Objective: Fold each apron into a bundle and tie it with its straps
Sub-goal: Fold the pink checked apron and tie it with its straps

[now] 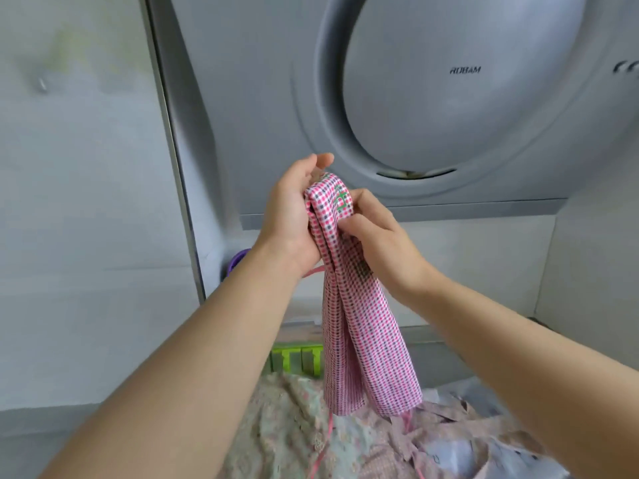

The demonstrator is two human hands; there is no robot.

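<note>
The left hand (294,216) is raised in front of a grey cooker hood (449,98). Its grip cups the left side of the apron's folded top, palm against the cloth. The fingers reach round behind, where I cannot see how far they close.

The apron (359,340) is pink checked cotton, folded lengthwise into a narrow band. It hangs straight down from the two hands, with its lower end just above a heap of other cloths (287,409) on the bench. A thin pink strap (330,430) trails from its bottom edge into the heap. It looks light, thin and quite limp, so it should crease easily but hold no shape of its own, and any fold not pinned by a finger is likely to fall open.

The right hand (380,243) has a tight grip, with curled fingers pinching the right edge of the band just below the fold.

The thick folded top is the best place to hold, since all the layers meet there. The strap is best taken near its root so that it does not tangle in the heap.
</note>
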